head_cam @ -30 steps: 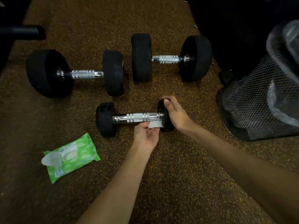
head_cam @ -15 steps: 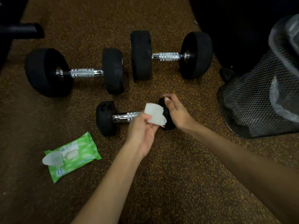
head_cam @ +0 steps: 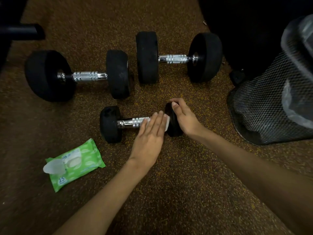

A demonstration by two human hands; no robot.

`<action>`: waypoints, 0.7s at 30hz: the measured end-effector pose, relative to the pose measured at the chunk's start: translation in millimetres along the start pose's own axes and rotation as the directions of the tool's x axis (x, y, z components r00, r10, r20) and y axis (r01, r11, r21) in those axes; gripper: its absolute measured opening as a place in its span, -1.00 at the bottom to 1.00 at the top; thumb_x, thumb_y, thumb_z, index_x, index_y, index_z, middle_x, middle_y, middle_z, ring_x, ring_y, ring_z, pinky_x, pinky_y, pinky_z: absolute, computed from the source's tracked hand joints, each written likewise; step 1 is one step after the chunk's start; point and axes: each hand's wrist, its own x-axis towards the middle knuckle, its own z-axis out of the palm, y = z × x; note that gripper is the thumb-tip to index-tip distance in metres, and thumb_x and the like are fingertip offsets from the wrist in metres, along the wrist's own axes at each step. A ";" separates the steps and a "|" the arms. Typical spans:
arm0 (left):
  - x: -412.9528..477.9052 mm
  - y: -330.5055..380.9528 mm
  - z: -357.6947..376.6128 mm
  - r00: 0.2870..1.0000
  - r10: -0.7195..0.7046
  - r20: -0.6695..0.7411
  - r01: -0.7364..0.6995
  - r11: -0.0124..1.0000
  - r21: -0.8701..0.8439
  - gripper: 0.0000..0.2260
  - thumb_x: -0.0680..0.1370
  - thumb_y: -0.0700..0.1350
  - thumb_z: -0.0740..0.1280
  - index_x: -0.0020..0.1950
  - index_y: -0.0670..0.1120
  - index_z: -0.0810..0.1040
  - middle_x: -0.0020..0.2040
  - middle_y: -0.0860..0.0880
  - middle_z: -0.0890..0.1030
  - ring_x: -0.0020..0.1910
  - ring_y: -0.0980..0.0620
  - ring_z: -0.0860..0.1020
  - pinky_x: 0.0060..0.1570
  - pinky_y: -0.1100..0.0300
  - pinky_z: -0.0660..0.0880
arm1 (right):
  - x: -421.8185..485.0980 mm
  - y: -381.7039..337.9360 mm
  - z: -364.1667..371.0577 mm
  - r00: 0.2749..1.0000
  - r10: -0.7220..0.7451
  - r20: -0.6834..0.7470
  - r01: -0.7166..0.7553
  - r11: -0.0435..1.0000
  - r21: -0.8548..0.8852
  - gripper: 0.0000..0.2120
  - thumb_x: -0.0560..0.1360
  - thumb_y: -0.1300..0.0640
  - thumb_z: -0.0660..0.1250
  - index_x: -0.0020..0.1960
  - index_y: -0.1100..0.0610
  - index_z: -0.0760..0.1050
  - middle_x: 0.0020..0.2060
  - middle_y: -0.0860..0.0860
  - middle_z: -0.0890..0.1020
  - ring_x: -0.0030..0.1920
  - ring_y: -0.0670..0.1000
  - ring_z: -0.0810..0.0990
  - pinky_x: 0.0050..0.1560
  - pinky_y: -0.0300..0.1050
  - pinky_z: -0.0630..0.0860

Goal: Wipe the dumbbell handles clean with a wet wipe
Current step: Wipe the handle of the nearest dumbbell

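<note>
Item one, as I see it: small dumbbell (head_cam: pixel 110 124), lying mid-floor. Left hand (head_cam: pixel 149 138) flat, fingers straight, pressing the wet wipe (head_cam: pixel 167 123) onto the right end of its handle (head_cam: pixel 133 122). Right hand (head_cam: pixel 184 117) curled round the right weight head. Beyond it: two larger dumbbells (head_cam: pixel 86 76) (head_cam: pixel 176 58), side by side. Green wipe pack (head_cam: pixel 76 162), flap open, toward the floor's left edge. Mesh bin (head_cam: pixel 264 102) at the right edge.

Left hand (head_cam: pixel 149 133) flat, fingers straight — right hand (head_cam: pixel 184 117) curled.

We find one large dumbbell (head_cam: pixel 89 76) at upper left, a second dumbbell (head_cam: pixel 174 58) at upper centre, the small dumbbell (head_cam: pixel 130 122) centred below them, the wipe pack (head_cam: pixel 79 160) lower left, the mesh bin (head_cam: pixel 264 107) at right.
</note>
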 end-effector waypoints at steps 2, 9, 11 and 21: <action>-4.1 -8.4 -1.5 1.000 -0.004 -0.003 0.004 0.999 0.041 -0.52 0.61 -0.06 -0.07 0.52 -0.16 0.15 0.52 -0.12 0.20 0.50 -0.04 0.18 0.45 -0.09 0.11 | 0.8 0.6 0.1 1.000 0.000 0.002 0.000 1.000 0.003 -0.70 0.65 -0.05 -0.02 0.31 -0.05 0.33 0.18 0.11 0.47 0.20 0.07 0.42 0.18 -0.04 0.35; 51.9 -6.9 -17.0 0.986 -0.130 0.102 0.142 0.982 -0.123 -0.71 0.65 -0.06 0.04 0.20 -0.13 0.48 0.14 -0.12 0.58 0.16 -0.11 0.52 0.37 -0.04 0.21 | 5.5 2.8 2.6 1.000 0.018 -0.004 -0.018 1.000 0.012 -0.72 0.64 -0.07 -0.01 0.28 -0.07 0.34 0.15 0.14 0.49 0.17 0.12 0.45 0.22 0.06 0.39; 58.3 -4.2 -11.5 0.988 -0.136 0.073 0.145 0.981 -0.128 -0.71 0.66 -0.07 0.03 0.14 -0.14 0.50 0.07 -0.13 0.60 0.11 -0.13 0.54 0.39 -0.03 0.18 | 5.4 2.5 2.5 1.000 0.016 -0.004 -0.016 1.000 0.013 -0.71 0.64 -0.07 -0.01 0.28 -0.07 0.34 0.15 0.14 0.49 0.18 0.12 0.45 0.23 0.06 0.40; 10.0 -14.9 2.4 0.991 0.045 -0.123 -0.052 0.997 -0.060 -0.56 0.53 -0.27 0.09 0.42 -0.19 0.36 0.39 -0.14 0.44 0.41 -0.10 0.36 0.43 0.01 0.24 | 4.6 4.5 4.3 1.000 -0.009 -0.019 0.010 1.000 0.017 -0.72 0.63 -0.08 -0.01 0.27 -0.08 0.35 0.16 0.11 0.49 0.19 0.09 0.46 0.26 0.06 0.39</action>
